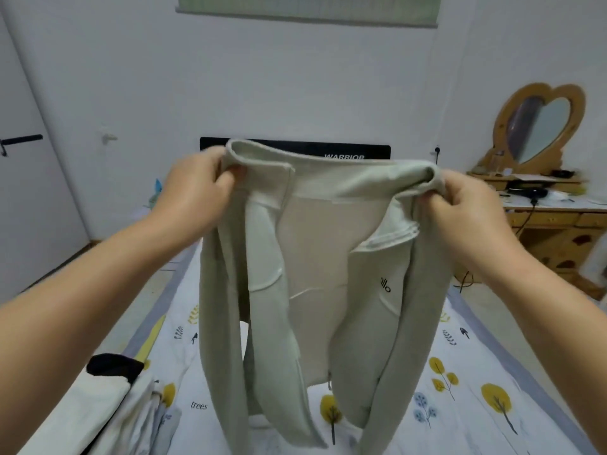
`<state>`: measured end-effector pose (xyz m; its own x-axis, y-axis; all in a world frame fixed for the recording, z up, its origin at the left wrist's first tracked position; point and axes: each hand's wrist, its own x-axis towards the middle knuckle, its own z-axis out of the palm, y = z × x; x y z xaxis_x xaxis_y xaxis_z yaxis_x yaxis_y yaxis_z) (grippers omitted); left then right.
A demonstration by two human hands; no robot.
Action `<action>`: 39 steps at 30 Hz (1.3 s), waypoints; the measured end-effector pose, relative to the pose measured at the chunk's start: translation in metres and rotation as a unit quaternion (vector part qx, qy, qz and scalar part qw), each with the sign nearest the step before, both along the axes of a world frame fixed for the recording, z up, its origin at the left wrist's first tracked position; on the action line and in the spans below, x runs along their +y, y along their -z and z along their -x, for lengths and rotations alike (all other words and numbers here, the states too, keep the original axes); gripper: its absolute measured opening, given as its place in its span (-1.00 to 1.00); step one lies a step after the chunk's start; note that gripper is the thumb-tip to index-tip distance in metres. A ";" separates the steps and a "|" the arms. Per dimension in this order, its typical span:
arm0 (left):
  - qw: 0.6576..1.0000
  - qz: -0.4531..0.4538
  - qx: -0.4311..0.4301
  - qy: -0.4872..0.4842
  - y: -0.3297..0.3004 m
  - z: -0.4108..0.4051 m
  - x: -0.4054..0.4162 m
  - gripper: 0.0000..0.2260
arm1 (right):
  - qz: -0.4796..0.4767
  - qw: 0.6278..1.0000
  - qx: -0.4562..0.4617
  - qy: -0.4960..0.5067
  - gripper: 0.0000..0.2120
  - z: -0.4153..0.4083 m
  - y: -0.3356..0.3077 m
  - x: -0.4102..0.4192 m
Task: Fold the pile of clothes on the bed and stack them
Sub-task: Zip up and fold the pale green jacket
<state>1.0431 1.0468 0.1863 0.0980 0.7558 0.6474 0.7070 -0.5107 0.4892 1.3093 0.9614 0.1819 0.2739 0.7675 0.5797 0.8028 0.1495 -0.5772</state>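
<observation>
From the head view, I have the pale green jacket (pixel 315 274) held up in the air between both hands, over the middle of the bed (pixel 460 389). My left hand (pixel 193 192) pinches one shoulder of it near the collar, fingers curled tight round the cloth; my right hand (pixel 466 205) does the same at the other shoulder. The collar edge runs level between the two hands.

The jacket's long axis hangs straight down from my fingers, open at the front, with both sleeves trailing lower than the body. The hem and the sleeve ends are near the sheet or touching it; I cannot tell which, as the sleeve ends run out of the bottom of the frame. Both hands are about equally near the garment, one at each end of its top edge, so neither leads.

I judge the next move is to lay it flat, and that turns on lowering the top edge away from me along the bed. There is bare printed sheet ahead and to the right. To my lower left a folded white and black garment (pixel 108 389) lies near the bed's left edge, just beside the hanging left sleeve, so I would keep the jacket toward the middle.
</observation>
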 end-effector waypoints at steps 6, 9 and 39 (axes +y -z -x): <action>0.985 -0.067 -0.133 0.084 -0.056 -0.006 -0.022 -0.82 | -0.152 0.988 0.024 -0.030 -0.72 0.000 -0.057 -0.010; 0.987 -0.049 -0.135 0.074 -0.056 -0.008 -0.011 -0.74 | -0.132 0.989 0.053 -0.037 -0.68 -0.005 -0.061 -0.004; 0.926 0.372 0.044 -0.044 0.424 -0.068 0.205 -0.72 | 0.370 0.927 0.051 0.034 -0.60 -0.062 0.417 0.226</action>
